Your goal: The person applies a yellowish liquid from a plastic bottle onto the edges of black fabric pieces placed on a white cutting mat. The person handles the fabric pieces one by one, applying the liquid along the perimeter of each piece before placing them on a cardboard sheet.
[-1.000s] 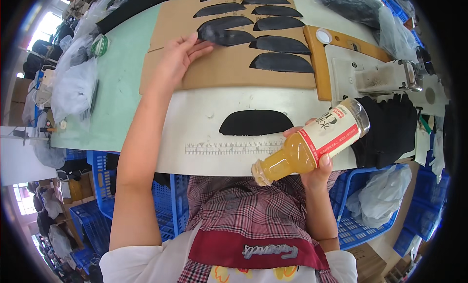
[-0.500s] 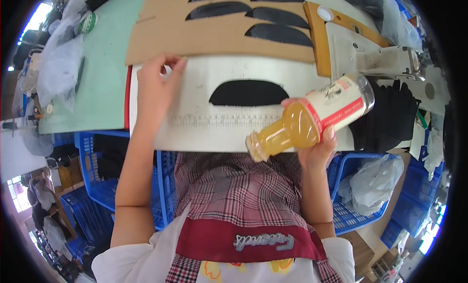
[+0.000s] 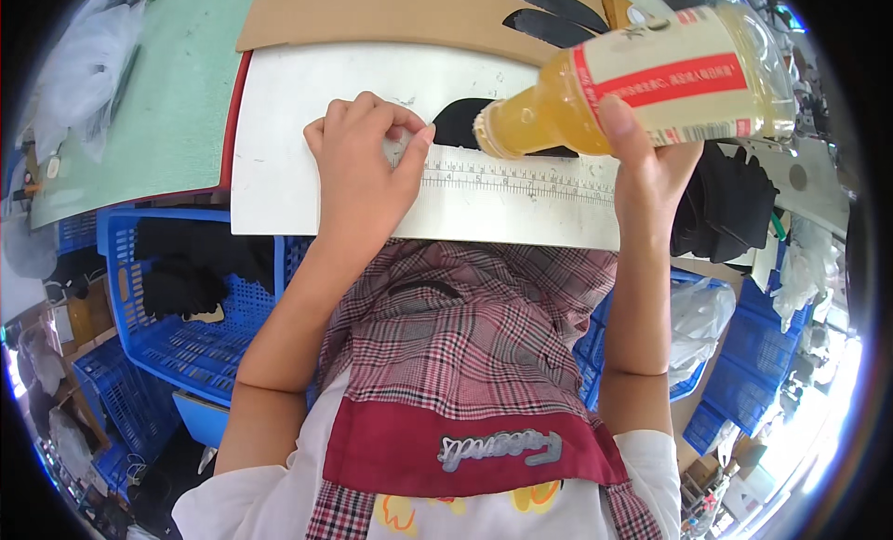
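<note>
My right hand is wrapped round a clear glass bottle of yellow-orange liquid with a cream and red label. The bottle is tipped on its side, its neck to the left over a black half-moon fabric piece. That piece lies flat on the white work surface, just above a printed ruler scale; the bottle neck hides its middle. With thumb and forefinger pinched together, my left hand is at the piece's left corner.
More black curved pieces lie on a brown cardboard sheet at the back. A green table adjoins on the left. Below it stands a blue basket with black cloth inside. Black gloves rest at the right edge.
My left hand has moved right to the black piece's left corner. My right hand has raised the bottle, bringing its neck over the piece. The whole view has shifted.
</note>
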Tool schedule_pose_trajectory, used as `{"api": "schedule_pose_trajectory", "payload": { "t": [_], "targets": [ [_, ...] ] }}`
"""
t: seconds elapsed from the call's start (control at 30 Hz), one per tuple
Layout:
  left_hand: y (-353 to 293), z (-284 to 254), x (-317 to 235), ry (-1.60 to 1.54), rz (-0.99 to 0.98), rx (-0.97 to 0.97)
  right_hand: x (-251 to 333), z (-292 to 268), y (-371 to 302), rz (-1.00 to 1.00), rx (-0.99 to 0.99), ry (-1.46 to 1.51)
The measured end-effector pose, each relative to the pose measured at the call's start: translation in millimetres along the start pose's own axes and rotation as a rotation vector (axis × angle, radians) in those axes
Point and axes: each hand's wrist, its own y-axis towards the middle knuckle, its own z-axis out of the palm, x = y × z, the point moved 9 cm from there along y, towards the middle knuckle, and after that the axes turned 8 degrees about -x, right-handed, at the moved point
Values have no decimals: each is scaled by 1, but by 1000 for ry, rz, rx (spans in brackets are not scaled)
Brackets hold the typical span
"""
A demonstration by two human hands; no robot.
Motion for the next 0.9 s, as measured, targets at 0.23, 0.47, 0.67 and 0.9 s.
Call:
{"api": "schedule_pose_trajectory", "payload": {
  "t": [0.23,0.47,0.67,0.9],
  "targets": [
    [0,7,-5,-34,28,-22,29,47,0,-217,174,-118],
    [-1,7,-10,5,84,-38,35,65,-12,-453,267,-394],
    [-1,8,-8,-1,97,-28,13,-15,-3,-416,112,-472],
    [0,2,-6,22,103,-42,6,-76,8,-234,-108,-422]
  ]
}}
